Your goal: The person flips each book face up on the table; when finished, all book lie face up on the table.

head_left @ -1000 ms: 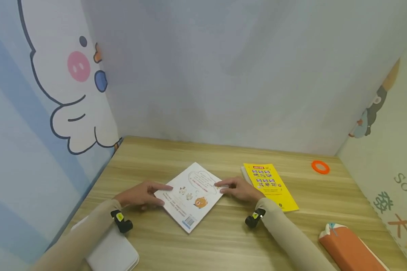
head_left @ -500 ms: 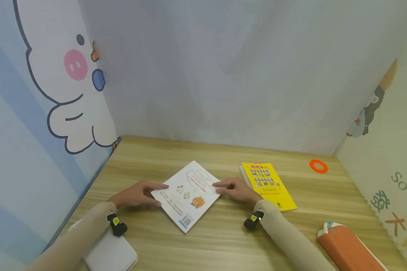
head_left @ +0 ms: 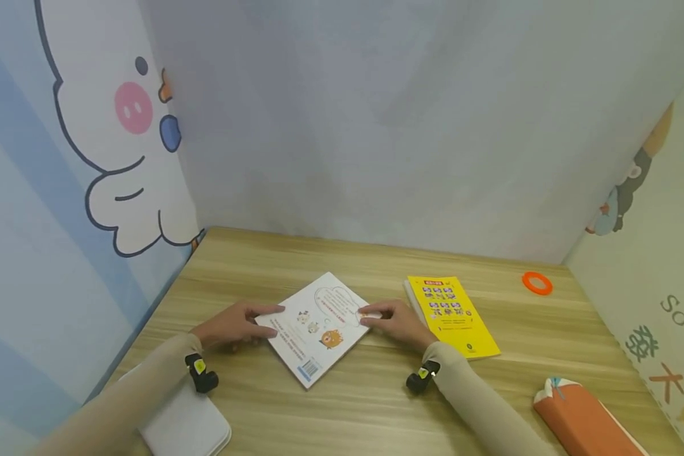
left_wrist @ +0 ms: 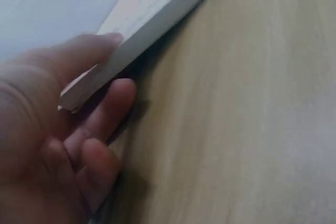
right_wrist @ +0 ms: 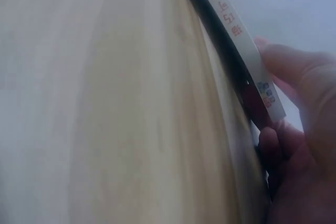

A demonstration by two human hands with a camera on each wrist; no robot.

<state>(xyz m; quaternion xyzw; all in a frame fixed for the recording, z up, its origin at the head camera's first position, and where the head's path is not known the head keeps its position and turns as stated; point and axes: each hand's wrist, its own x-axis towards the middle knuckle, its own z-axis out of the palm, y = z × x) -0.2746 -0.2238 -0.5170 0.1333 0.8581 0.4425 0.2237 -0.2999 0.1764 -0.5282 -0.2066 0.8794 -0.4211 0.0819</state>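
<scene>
A white book [head_left: 319, 329] with cartoon animals and a barcode on its upper face lies at a slant between the two hands in the head view. The left hand [head_left: 232, 324] grips its left corner; in the left wrist view the thumb is on top of the book [left_wrist: 152, 30] and curled fingers are beneath. At the opposite corner the right hand [head_left: 399, 322] pinches the book. In the right wrist view the spine [right_wrist: 247, 56] with red lettering shows, the thumb above and fingers below. Part of the book is slightly above the wooden surface.
A yellow book [head_left: 458, 316] lies on the table [head_left: 342, 418] beside the right hand, over something white. An orange ring [head_left: 537, 283] is at the back right. An orange pencil case [head_left: 587, 418] sits front right, and a white flat object [head_left: 188, 421] lies under the left forearm.
Both hands keep hold of the white book, which stays almost in place. Its near corner has shifted slightly left, and the camera view has swayed a little.
</scene>
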